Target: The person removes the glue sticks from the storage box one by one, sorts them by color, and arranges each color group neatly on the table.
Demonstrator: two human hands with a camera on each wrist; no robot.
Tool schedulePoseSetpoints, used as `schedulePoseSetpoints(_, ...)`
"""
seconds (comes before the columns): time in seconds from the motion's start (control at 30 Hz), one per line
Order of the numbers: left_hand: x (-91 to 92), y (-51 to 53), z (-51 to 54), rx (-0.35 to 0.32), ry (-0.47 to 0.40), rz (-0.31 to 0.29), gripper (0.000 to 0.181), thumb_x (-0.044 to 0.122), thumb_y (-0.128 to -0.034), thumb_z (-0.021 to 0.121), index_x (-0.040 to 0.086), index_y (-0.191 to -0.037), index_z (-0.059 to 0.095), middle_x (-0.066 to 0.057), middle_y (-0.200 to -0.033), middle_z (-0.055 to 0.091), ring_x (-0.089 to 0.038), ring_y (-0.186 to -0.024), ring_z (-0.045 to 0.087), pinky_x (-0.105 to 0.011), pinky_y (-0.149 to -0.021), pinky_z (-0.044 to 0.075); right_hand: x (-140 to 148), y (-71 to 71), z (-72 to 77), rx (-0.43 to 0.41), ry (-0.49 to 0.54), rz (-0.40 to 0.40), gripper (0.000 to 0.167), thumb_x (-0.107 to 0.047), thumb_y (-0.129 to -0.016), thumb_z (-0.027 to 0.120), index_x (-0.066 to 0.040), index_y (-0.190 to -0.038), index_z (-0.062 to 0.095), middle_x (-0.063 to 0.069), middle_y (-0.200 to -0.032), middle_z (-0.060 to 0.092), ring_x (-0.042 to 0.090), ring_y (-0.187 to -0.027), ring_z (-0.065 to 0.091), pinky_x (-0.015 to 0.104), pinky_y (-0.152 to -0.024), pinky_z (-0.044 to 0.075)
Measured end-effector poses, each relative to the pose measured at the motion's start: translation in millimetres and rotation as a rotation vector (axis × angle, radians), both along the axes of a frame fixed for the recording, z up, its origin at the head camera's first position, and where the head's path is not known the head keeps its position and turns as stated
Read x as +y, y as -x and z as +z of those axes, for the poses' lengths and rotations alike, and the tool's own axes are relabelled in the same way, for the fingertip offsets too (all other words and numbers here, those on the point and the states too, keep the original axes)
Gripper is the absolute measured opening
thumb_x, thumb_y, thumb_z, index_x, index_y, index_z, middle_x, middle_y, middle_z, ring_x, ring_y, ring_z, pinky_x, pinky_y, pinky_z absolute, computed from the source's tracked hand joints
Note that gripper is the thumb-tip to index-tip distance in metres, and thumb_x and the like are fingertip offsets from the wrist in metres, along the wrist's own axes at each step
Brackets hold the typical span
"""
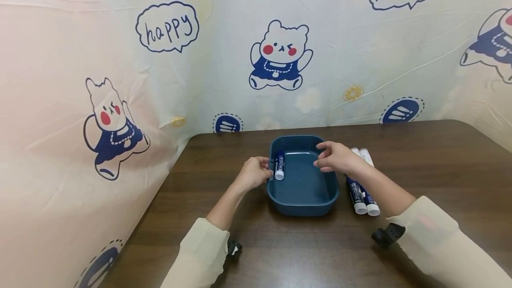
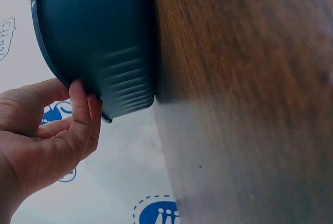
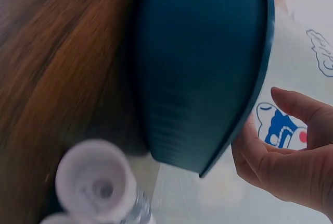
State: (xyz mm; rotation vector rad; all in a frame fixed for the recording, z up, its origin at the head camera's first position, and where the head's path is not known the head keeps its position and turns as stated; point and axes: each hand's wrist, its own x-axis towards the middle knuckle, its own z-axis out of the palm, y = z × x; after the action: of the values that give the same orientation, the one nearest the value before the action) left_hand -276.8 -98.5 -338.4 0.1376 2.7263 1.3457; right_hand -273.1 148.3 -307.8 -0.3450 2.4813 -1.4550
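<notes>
A blue rectangular bin point(image 1: 306, 210) stands on the table. One dark-blue glue stick point(image 1: 279, 166) with a white end lies inside, along the left wall. My left hand point(image 1: 253, 173) pinches the bin's left rim; in the left wrist view its fingers touch the outer wall and the thumb goes behind the rim. My right hand point(image 1: 339, 158) reaches over the right rim with thumb and fingers apart and nothing between them. Beside the bin on the right lie several glue sticks point(image 1: 362, 197), partly hidden by the right forearm. Their white hollow ends point(image 3: 96, 182) show blurred in the right wrist view.
The brown wooden table point(image 1: 304, 252) extends around the bin on all sides. A pale printed cloth point(image 1: 224, 70) with bears and "happy" bubbles hangs behind and left of it. Black straps point(image 1: 389, 234) sit at the sleeve cuffs.
</notes>
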Motion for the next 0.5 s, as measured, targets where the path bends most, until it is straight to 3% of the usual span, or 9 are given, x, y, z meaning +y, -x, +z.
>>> schedulePoseSetpoints(0.5, -0.4, 0.8, -0.5, -0.005, 0.003, 0.006, 0.043, 0.002, -0.0848, 0.063, -0.004, -0.126, 0.052, -0.014, -0.100, 0.058, -0.020, -0.077, 0.060, -0.029, -0.063, 0.055, -37.3, 22.2, -11.3, -0.117, 0.114, 0.020, 0.065, -0.003, -0.085, 0.061, 0.009, -0.139, 0.026, 0.023, -0.106, 0.050, 0.040, -0.105, 0.054, 0.043, -0.087, 0.047)
